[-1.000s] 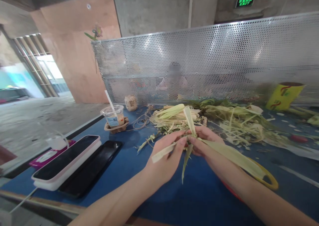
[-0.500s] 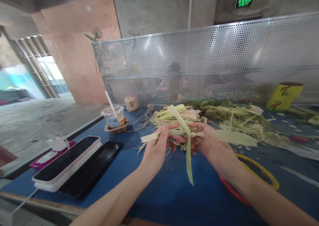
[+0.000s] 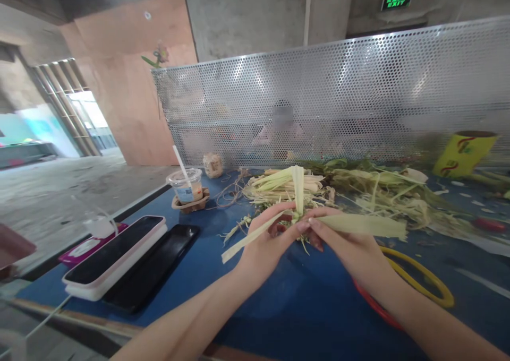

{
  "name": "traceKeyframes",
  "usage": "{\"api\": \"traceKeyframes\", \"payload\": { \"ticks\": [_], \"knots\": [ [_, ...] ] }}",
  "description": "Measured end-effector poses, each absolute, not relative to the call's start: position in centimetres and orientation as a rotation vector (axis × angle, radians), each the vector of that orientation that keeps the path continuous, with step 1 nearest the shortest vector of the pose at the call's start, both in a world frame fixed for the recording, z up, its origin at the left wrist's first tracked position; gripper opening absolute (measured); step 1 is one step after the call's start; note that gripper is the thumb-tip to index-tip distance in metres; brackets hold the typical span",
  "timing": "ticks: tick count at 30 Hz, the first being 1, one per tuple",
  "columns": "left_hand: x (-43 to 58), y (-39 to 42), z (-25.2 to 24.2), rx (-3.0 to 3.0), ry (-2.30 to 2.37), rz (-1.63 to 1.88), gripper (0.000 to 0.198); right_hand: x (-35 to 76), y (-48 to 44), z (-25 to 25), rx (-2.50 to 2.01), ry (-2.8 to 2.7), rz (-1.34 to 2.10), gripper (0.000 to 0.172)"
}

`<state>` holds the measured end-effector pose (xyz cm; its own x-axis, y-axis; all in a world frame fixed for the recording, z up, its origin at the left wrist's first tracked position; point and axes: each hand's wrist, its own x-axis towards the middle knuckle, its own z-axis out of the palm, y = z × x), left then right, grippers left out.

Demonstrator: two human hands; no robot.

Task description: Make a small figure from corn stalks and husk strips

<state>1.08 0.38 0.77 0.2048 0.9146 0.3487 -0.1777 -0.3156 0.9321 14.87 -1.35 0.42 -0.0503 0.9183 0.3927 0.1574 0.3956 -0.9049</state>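
Pale green corn husk strips (image 3: 298,188) meet in a small crossing held between my two hands above the blue table (image 3: 279,308). My left hand (image 3: 271,236) is closed on the strips from the left, its thumb tip at the crossing. From the right, my right hand (image 3: 342,241) pinches them too, its thumb against the left one. One strip stands up, one slants down to the left over my left hand, and a wide one reaches right past my right hand. The fingertips partly hide the crossing. Behind my hands lies a pile of corn husks (image 3: 274,183).
Leafy husks (image 3: 382,186) spread at the right, near yellow (image 3: 434,286) and red (image 3: 374,308) rings. Phones (image 3: 119,255), a drink cup (image 3: 185,186) and twine (image 3: 235,188) lie left. A perforated metal screen (image 3: 338,95) stands behind, a person (image 3: 282,130) beyond it.
The strip that hung down in front is no longer seen hanging. My thumbs have come together at the crossing, and the upper strip now points straight up. The left strip slants lower.
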Motion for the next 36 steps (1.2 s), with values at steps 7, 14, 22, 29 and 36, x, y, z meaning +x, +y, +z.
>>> {"api": "traceKeyframes", "payload": {
  "ticks": [7, 14, 22, 29, 36],
  "knots": [
    [0.7, 0.4, 1.3, 1.132, 0.668, 1.243, 0.024, 16.2, -2.0, 1.7, -1.084, -1.649, 0.621, 0.016],
    [0.6, 0.4, 1.2, 1.167, 0.533, 1.008, 0.026, 18.6, 0.6, 1.7, -0.901, -1.658, 1.082, 0.033],
    [0.9, 0.1, 0.7, 1.315, 0.657, 0.882, 0.028, 17.0, 0.0, 1.3, -1.013, -1.576, 1.023, 0.024],
    [0.8, 0.0, 1.0, 1.299, 0.684, 0.889, 0.028, 17.3, -0.5, 1.8, -1.015, -1.387, 0.748, 0.014],
    [1.0, -0.1, 1.1, 1.304, 0.656, 0.898, 0.031, 17.5, -0.3, 1.5, -0.932, -1.26, 0.786, 0.017]
  ]
}}
